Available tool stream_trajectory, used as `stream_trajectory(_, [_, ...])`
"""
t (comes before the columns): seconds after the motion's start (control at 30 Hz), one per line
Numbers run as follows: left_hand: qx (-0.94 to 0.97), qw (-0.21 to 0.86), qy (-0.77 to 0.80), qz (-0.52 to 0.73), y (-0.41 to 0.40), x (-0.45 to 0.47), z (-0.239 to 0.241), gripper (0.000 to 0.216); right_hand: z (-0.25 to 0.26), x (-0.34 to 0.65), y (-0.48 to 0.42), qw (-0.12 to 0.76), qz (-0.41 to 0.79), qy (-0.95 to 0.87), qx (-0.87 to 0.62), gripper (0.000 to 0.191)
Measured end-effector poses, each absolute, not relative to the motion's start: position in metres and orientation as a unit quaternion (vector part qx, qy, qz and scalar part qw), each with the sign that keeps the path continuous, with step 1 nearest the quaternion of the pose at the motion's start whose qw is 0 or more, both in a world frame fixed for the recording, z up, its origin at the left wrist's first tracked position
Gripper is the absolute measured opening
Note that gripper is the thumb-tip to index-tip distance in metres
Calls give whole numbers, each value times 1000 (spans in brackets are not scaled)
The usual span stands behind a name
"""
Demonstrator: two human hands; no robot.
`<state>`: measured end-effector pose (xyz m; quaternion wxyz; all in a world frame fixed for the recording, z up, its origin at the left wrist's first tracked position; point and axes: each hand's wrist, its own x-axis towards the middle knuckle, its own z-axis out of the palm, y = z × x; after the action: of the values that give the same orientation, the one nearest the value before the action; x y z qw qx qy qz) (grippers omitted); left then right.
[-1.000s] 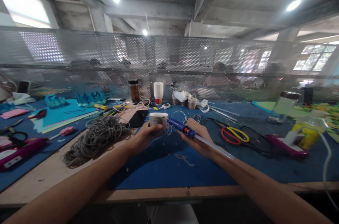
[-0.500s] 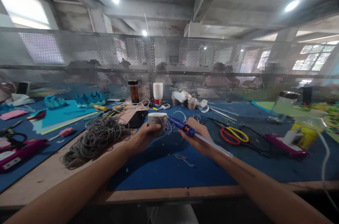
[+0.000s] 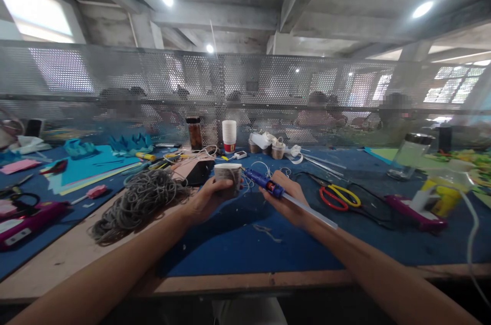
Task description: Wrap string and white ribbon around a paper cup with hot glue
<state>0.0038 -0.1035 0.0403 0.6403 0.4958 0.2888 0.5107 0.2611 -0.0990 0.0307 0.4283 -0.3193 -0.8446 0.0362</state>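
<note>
My left hand (image 3: 213, 196) is closed round a paper cup (image 3: 227, 175) whose side is wrapped in grey cord, with a pale rim showing at the top. In my right hand (image 3: 288, 197) is a blue hot glue gun (image 3: 264, 181), a clear glue stick (image 3: 309, 210) sticking out of its back toward my wrist. The gun's nozzle points left at the cup's upper right side, close to the rim; whether it touches I cannot tell. Left of the cup lies a tangled heap of grey cord (image 3: 140, 202). Short scraps of cord (image 3: 267, 233) lie on the blue mat below my hands.
Scissors with red and yellow handles (image 3: 339, 197) lie right of my right hand. Behind stand stacked paper cups (image 3: 229, 135), a dark jar (image 3: 194, 133) and small wrapped cups (image 3: 277, 149). Purple power strips (image 3: 416, 212) sit at both sides. A glass bottle (image 3: 410, 156) stands far right.
Almost nothing differs. The cup is tilted very slightly differently in my left hand, and the glue gun stays by its rim.
</note>
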Motion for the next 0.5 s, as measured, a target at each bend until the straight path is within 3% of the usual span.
stream_trajectory(0.5, [492, 652, 271, 510, -102, 3, 38, 34, 31, 262, -99, 430, 54, -843, -319, 25])
